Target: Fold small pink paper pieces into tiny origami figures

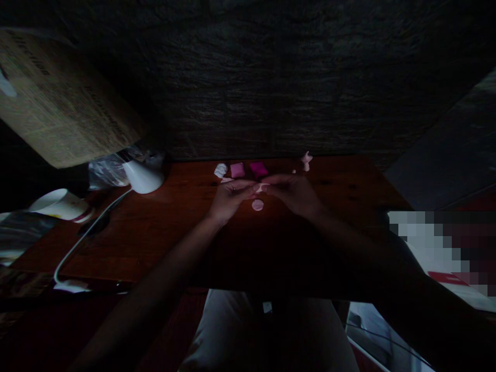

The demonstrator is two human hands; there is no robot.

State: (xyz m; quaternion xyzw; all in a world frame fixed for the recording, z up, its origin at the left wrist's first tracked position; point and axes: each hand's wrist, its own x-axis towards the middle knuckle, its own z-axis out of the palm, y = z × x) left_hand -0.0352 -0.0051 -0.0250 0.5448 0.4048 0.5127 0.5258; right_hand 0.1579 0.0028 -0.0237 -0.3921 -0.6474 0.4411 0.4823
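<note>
Between the fingertips of both hands is a small piece of pale pink clay. My left hand pinches it from the left, and my right hand pinches it from the right. Just below the fingers a flat, round pink disc lies on the wooden table. Behind the hands sit a light pink block, a magenta block and a crumpled white lump. A knobbly pale pink clay shape stands farther right, with a tiny bit beside it.
On the left of the table are a white cone-shaped object with a cable and a paper cup on its side. A cardboard box and clear plastic lie behind them. A dark textured wall bounds the back.
</note>
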